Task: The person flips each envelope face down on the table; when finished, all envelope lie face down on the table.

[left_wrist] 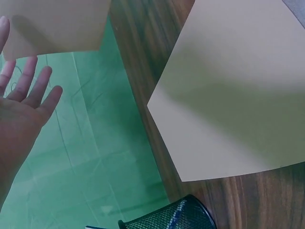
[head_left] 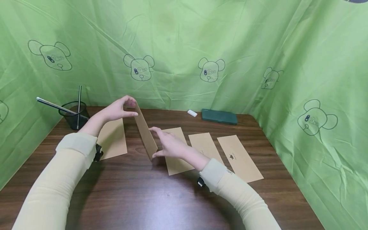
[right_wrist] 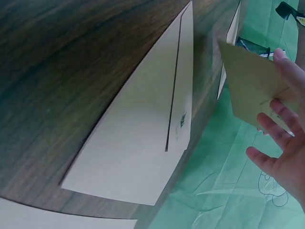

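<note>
A brown paper envelope [head_left: 145, 135] stands on edge, tilted, above the table between the two hands. My left hand [head_left: 119, 108] holds its far upper end with thumb and fingers, and the left wrist view shows those fingers spread beneath the envelope's edge. At the near end, my right hand [head_left: 172, 145] holds it with thumb and fingers set apart. In the right wrist view the same envelope [right_wrist: 245, 83] shows behind the fingertips. Another brown sheet [head_left: 113, 140] lies flat below the left forearm. Right of the hands lie three more envelopes, the outermost one [head_left: 244, 163] bearing a dark crown print.
A black mesh pen cup [head_left: 76, 119] with pencils stands at the back left. Along the back edge are a white eraser [head_left: 192, 113] and a dark green case [head_left: 219, 116]. Green curtains [head_left: 172, 38] enclose the wooden table [head_left: 138, 198].
</note>
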Action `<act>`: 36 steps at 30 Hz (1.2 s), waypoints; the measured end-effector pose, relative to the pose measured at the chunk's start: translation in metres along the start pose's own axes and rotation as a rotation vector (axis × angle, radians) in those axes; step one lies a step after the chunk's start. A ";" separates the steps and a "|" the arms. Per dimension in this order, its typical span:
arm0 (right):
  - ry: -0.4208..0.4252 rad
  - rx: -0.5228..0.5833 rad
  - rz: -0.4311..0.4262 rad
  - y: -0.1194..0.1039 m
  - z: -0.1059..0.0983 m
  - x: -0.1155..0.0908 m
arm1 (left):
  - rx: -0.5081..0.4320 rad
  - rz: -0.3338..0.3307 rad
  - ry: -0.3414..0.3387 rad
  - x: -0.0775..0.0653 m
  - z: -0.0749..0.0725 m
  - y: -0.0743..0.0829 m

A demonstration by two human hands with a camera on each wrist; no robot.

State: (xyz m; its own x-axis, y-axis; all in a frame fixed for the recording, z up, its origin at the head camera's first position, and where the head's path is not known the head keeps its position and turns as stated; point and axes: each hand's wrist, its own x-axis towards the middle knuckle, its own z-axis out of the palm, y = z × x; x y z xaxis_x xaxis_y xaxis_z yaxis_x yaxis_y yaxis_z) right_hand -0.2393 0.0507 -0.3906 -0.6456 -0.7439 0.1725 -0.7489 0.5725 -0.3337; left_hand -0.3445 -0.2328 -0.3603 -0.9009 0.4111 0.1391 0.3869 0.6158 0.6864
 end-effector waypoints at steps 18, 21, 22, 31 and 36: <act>0.086 -0.176 -0.025 0.010 0.004 -0.004 | 0.000 0.030 -0.065 0.002 0.001 0.002; 0.062 -0.211 0.005 0.011 0.010 -0.003 | 0.031 0.053 -0.086 0.003 0.006 0.000; 0.044 -0.220 0.022 0.012 0.012 -0.003 | 0.040 0.055 -0.093 0.004 0.007 -0.001; -0.055 -0.281 0.123 0.010 0.029 0.002 | 0.107 0.123 -0.141 0.008 0.026 -0.009; -0.088 -0.283 0.127 0.012 0.037 0.006 | 0.169 0.091 -0.168 0.006 0.040 -0.010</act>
State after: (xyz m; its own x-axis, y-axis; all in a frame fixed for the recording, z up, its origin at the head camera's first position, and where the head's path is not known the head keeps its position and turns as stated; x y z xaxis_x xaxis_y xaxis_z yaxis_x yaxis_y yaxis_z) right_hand -0.2465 0.0405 -0.4274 -0.7307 -0.6800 0.0607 -0.6827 0.7269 -0.0747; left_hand -0.3459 -0.2096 -0.3953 -0.8210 0.5672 0.0645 0.5049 0.6687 0.5458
